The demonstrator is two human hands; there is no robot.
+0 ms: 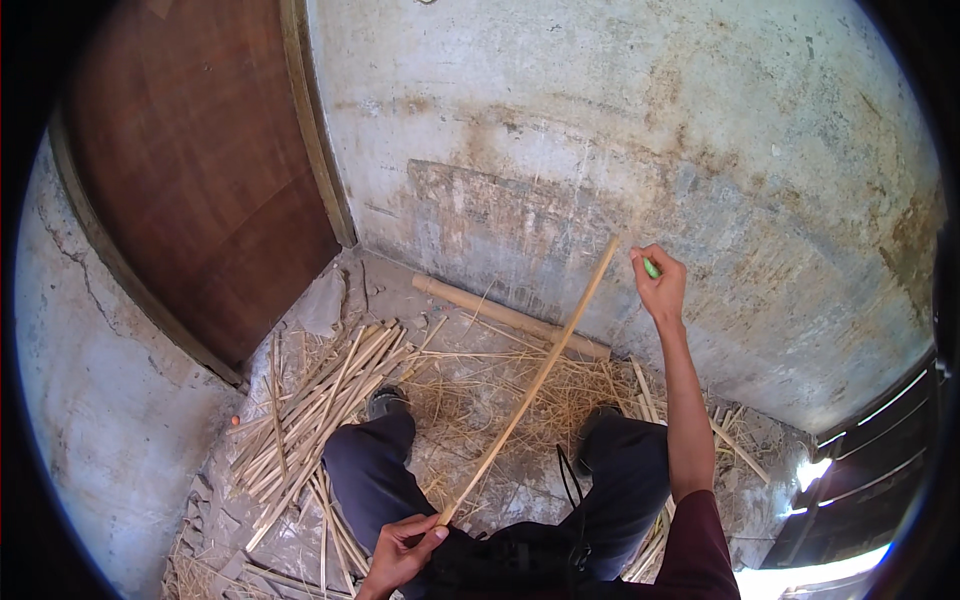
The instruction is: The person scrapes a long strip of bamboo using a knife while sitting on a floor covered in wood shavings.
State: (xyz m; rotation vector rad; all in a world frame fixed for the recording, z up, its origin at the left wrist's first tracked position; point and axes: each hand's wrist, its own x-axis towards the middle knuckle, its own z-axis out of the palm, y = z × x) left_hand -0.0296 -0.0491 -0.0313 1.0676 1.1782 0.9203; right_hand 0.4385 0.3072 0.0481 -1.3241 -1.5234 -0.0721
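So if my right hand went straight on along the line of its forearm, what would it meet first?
Most likely the stained wall: in the picture, the line from the right hand passes to the right of the pale strip. How far off the wall is, I can't tell.

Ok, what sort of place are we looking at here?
Probably a makeshift work corner in an old building: the wall is worn and stained, a pile of pale strips lies to the left, and straw-like shavings lie scattered below the long strip in the left hand.
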